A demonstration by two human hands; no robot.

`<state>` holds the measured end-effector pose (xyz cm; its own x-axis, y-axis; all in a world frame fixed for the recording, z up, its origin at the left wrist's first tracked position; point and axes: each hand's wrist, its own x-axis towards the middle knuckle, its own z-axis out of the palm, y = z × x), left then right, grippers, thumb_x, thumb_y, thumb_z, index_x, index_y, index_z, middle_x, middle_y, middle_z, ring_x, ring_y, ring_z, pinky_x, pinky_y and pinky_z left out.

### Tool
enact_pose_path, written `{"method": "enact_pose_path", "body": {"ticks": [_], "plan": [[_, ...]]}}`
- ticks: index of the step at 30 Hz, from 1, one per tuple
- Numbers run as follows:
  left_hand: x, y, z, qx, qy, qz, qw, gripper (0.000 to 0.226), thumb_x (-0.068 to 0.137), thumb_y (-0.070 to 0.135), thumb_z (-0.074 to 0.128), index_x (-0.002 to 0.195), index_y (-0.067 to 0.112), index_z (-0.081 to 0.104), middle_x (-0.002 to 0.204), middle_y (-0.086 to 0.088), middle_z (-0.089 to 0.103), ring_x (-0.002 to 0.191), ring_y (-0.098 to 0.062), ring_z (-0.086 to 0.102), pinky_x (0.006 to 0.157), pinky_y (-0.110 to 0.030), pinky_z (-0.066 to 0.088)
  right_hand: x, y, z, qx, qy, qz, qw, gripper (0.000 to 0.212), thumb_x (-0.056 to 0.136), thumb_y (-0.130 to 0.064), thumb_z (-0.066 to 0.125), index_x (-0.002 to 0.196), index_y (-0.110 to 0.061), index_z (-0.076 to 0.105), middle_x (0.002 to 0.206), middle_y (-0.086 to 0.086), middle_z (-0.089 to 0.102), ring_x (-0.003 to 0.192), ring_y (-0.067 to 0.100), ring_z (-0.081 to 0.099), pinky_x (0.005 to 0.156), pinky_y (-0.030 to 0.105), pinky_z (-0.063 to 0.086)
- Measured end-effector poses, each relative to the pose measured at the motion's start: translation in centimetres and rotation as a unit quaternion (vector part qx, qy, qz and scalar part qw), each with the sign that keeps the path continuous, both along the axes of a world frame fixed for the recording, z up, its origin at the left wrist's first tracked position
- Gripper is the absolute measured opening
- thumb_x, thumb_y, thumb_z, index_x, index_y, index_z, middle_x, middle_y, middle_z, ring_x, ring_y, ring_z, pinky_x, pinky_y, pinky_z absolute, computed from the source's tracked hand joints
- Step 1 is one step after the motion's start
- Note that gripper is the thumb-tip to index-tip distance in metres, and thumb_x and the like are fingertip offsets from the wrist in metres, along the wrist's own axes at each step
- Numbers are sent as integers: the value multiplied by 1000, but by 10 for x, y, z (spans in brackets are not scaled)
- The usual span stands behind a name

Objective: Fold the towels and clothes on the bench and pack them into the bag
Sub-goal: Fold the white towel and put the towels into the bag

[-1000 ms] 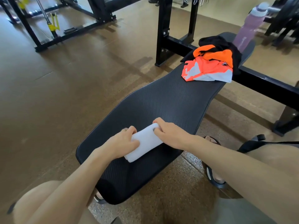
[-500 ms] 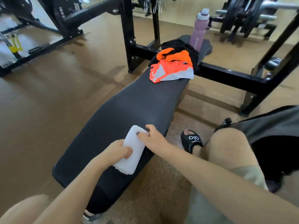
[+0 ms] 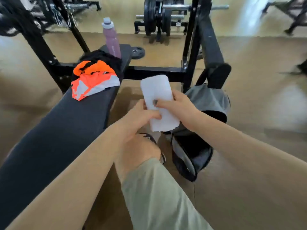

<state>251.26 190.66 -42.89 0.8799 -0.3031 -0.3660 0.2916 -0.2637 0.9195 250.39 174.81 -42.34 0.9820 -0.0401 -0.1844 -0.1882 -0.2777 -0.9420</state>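
**Folded towel held in both hands beside the bench**

Head view: the folded white towel is off the bench and held in the air between the bench and the bag, above the floor. The left hand grips its lower left edge, fingers curled onto the cloth. The right hand holds its right side, with the thumb pressed across the front of the towel and the fingers wrapped behind. The grey and black bag stands on the floor to the right of the person's knee, with its top open and dark inside. At the far end of the bench lies a heap of orange and black clothes, and just behind it a purple water bottle stands upright. Weight plates on a rack are blurred in the background.
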Motion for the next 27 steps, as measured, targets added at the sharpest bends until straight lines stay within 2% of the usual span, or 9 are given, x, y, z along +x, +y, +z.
{"method": "enact_pose_path", "body": {"ticks": [2,5,9,13,16,19,22,25,27], "plan": [[2,-37,-23,99,-6,-53,994,67,80,22,77,133,13,37,117,1,57,106,-14,59,83,-26,56,-13,-53,-23,-81,16,7,997,49,71,-41,78,113,-22,62,102,-1,71,93,20,68,82,45,58],[-3,-76,-66,250,45,-160,954,88,80,42,68,148,12,22,139,-10,47,119,-30,54,88,-41,52,-45,-118,-80,-251,76,92,961,32,80,-39,77,102,-24,59,90,-2,64,82,20,62,69,36,50],[-18,-110,-121,340,48,-235,909,70,95,24,54,155,24,17,143,-28,43,105,-40,62,57,-34,45,-63,-155,-161,-388,123,150,901,40,84,-32,64,120,-19,51,98,7,64,88,33,62,69,42,53],[-33,-132,-161,461,41,-337,820,75,101,24,46,160,38,3,159,-23,23,120,-44,59,92,-50,53,-40,-156,-208,-450,73,118,882,50,89,-32,58,136,-24,43,125,9,59,103,40,63,70,38,45],[-36,-149,-185,494,60,-391,774,68,105,41,38,161,40,-2,156,-19,38,123,-41,58,100,-52,49,-13,-146,-229,-508,6,93,856,56,90,-26,62,143,-22,45,131,7,58,103,38,65,73,39,51],[-30,-161,-204,481,80,-449,749,58,107,45,31,161,36,12,153,-15,45,129,-39,53,101,-48,47,15,-133,-254,-521,-27,83,849,51,76,-11,73,125,-16,60,109,11,65,85,39,67,62,44,56],[-23,-164,-210,493,18,-448,745,44,109,41,34,137,12,52,137,-14,57,119,-34,57,85,-40,44,22,-129,-289,-543,30,104,833,53,63,-8,78,114,-18,67,95,10,68,79,37,67,62,43,56],[-6,-152,-213,521,-27,-417,745,35,106,36,42,121,10,61,124,-12,61,115,-32,60,82,-38,42,0,-130,-326,-564,42,180,805,43,67,-16,66,109,-19,74,84,9,70,74,36,68,67,41,57],[5,-141,-215,507,-38,-388,769,29,101,34,47,111,12,62,120,-12,63,113,-33,60,86,-40,48,-3,-132,-341,-560,57,207,800,44,69,-20,57,109,-18,75,81,9,70,72,35,68,64,41,58]]}}
